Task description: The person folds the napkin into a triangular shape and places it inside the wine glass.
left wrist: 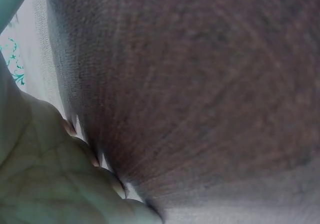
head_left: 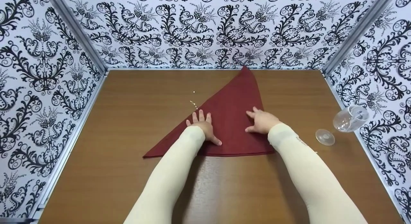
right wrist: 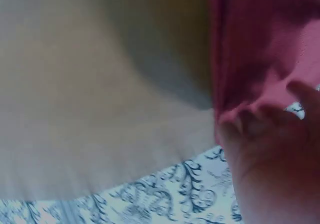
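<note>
A dark red cloth napkin [head_left: 231,98], folded into a triangle, lies on the wooden table with one corner pointing to the back wall. My left hand [head_left: 202,127] rests flat on its left part, fingers spread and thumb out to the right. Over the right side of the cloth is my right hand [head_left: 262,121], its fingers extended and touching or just above the fabric. In the left wrist view the left palm [left wrist: 55,169] is beside the blurred cloth. In the right wrist view the right hand [right wrist: 275,159] is against the red cloth [right wrist: 265,39].
A clear wine glass [head_left: 350,118] is at the right, near the patterned wall, its round foot [head_left: 325,137] toward the table. Small shiny gold bits [head_left: 193,103] show just left of the cloth. Patterned panels [head_left: 199,28] border the wooden table [head_left: 128,111] at the back and sides.
</note>
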A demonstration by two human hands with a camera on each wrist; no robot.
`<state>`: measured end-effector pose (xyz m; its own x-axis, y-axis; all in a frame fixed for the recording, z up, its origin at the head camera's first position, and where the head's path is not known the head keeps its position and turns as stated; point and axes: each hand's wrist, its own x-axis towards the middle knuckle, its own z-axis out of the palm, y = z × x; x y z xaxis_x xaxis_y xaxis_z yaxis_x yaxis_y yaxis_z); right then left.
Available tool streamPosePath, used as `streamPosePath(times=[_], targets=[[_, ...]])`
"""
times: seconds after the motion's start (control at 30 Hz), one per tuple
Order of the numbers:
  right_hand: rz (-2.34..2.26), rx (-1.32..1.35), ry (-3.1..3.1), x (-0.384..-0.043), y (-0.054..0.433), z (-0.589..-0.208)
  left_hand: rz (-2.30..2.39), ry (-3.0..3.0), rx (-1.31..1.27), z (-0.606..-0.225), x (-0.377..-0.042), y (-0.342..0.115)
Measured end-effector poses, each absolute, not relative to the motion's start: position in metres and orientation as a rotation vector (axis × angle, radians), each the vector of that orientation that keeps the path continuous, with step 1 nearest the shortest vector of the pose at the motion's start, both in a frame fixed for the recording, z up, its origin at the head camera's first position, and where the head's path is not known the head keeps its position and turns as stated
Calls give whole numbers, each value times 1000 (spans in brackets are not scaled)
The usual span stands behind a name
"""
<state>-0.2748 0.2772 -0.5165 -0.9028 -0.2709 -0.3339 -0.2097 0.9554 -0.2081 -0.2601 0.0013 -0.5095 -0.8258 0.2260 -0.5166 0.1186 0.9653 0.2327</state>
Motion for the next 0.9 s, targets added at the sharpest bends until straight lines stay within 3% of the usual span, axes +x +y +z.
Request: streamPosePath(times=[0.23,0.47,0.9], targets=[[-155,-364,2727,-274,275,-517,156,2543,195,-529,-279,5],[-246,-331,2779,-281,281,-523,261,2540,54,-503,-254,11],[-253,-337,2717,-284,280,-530,231,2542,41,-504,-252,9]])
